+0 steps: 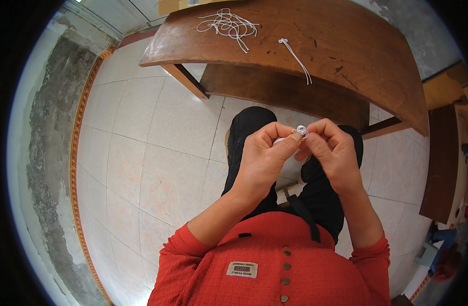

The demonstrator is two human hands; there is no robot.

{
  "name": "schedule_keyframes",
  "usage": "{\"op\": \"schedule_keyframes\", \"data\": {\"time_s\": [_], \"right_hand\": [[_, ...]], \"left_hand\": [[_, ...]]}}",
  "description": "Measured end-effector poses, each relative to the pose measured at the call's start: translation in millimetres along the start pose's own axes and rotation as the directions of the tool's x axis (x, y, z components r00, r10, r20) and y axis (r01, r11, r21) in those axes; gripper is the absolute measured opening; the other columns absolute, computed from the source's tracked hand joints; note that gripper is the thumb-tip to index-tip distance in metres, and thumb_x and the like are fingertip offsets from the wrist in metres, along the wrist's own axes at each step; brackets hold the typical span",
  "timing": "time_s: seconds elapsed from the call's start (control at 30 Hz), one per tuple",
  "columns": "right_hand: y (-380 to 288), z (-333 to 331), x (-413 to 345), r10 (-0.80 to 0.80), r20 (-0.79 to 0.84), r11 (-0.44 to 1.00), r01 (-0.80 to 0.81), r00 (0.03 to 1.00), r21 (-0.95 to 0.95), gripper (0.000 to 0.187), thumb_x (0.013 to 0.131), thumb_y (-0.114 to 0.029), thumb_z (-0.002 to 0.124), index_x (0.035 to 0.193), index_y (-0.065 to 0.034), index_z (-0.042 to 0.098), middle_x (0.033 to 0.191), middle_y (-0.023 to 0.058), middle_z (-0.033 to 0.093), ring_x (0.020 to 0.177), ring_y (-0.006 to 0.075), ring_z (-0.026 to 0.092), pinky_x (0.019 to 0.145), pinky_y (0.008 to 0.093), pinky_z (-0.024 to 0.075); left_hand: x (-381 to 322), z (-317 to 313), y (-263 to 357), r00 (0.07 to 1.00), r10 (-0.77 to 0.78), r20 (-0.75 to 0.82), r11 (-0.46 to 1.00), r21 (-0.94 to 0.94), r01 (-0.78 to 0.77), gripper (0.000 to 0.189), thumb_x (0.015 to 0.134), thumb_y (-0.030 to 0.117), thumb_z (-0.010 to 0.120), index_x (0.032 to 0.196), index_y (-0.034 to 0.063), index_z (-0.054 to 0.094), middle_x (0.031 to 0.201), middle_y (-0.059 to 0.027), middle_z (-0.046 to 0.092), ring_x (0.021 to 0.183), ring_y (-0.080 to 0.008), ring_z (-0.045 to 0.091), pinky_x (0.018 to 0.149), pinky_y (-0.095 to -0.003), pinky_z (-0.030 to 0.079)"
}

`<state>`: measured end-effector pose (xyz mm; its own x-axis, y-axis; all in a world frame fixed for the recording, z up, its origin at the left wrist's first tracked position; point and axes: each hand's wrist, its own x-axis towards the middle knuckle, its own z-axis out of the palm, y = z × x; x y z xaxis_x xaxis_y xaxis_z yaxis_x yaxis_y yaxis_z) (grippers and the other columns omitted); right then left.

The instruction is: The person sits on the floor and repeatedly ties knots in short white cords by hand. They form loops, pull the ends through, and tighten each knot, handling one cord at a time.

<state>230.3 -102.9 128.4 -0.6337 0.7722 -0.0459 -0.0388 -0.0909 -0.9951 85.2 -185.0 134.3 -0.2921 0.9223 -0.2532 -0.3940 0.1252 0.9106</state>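
A looped knot of thin white cord (302, 131) is held up above my knees, between both sets of fingertips. My left hand (267, 155) pinches it from the left, thumb on top, and a strand shows between that thumb and forefinger. On the right side, my right hand (331, 149) has its thumb and forefinger at the edge of the loops. The cord's ends are hidden by my fingers. On the wooden table (356, 49) beyond, a finished-looking knot with two straight tails (295, 61) lies near the front edge. A loose tangle of white cords (229, 26) is farther left.
Part of a cardboard box (174, 5) sits at the table's back left corner. Below the tabletop runs a wooden shelf (283, 93). A dark brown cabinet (440, 164) stands at the right. Pale floor tiles (172, 160) stretch left towards a stained wall (52, 126).
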Motion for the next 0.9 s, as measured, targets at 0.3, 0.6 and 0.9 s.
{"op": "schedule_keyframes", "data": {"time_s": [0.3,0.6,0.9], "right_hand": [[7,-4,2,0.222,0.159,0.870,-0.269,0.962,0.414,0.022,0.100,-0.024,0.058,0.097,-0.0022,0.059,0.081,0.0055,0.064,0.071,0.0163,0.065,0.072,0.0279,0.0528],[10,4,-1,0.125,0.015,0.977,-0.126,0.992,0.173,0.018,0.101,-0.020,0.058,0.099,-0.0024,0.059,0.085,0.0068,0.066,0.075,0.0150,0.067,0.073,0.0278,0.0533],[10,5,2,0.140,0.002,0.959,-0.136,0.990,0.247,0.010,0.097,-0.009,0.059,0.092,-0.0004,0.057,0.083,0.0033,0.064,0.076,0.0100,0.064,0.072,0.0255,0.0537]], "left_hand": [[-1,5,-1,1.000,-0.004,0.000,0.998,-0.059,0.004,0.013,0.098,0.020,0.065,0.094,0.0073,0.066,0.073,0.0075,0.057,0.056,0.0012,0.039,0.049,-0.0170,0.029],[-1,5,-2,0.999,-0.026,-0.030,0.997,-0.070,0.024,0.012,0.098,0.018,0.065,0.096,0.0069,0.065,0.071,0.0086,0.053,0.055,0.0017,0.035,0.048,-0.0179,0.025],[2,2,-9,0.999,-0.053,0.009,0.991,-0.125,0.053,0.012,0.098,0.019,0.065,0.093,0.0075,0.063,0.074,0.0045,0.058,0.057,-0.0023,0.044,0.055,-0.0195,0.035]]}}
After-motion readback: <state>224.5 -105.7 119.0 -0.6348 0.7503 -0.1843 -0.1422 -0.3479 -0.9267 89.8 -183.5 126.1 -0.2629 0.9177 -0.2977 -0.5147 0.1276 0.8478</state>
